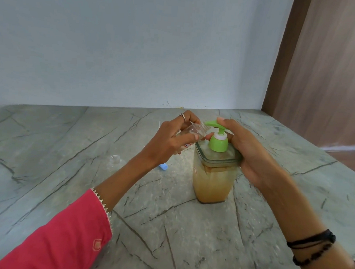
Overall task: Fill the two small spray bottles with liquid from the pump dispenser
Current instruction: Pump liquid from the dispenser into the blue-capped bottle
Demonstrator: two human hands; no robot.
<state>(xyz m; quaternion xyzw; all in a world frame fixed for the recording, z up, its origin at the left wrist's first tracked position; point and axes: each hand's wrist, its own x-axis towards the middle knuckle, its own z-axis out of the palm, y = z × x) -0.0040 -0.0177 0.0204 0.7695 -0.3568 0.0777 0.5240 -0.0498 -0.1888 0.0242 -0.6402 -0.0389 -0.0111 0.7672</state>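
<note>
Nearest, a pink sleeve (64, 231) and a wrist with black bracelets (312, 244) reach over the grey marble counter (167, 236). Further in, the right hand (251, 156) curls around the pump dispenser (213, 175), which holds yellowish liquid, with a finger lying on its green pump head (214, 125). Just left, the left hand (172, 138) grips a small clear spray bottle (193, 131), tilted, its open neck at the nozzle. Beyond the left forearm a second uncapped bottle (114, 161) stands on the counter, a blue cap (163, 166) near it.
</note>
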